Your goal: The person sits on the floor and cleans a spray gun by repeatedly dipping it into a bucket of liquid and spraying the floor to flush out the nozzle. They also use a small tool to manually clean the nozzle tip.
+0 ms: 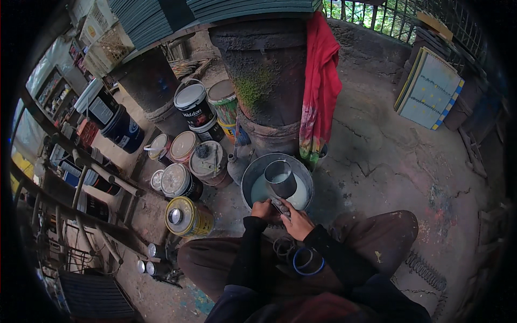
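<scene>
Hands (298, 222) by cup (283, 184), tub (249, 177) beneath, tins (175, 180) left, red cloth (321, 70) behind

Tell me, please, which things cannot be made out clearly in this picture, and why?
Head view:
Full shape of the grey piece: partly covered by the left hand and right hand.
Part of the near rim of the grey tub: hidden behind the hands.
Far end of the ridged teal stack: cut off by the upper edge.
Contents of the shelf: too small and blurred.
</scene>
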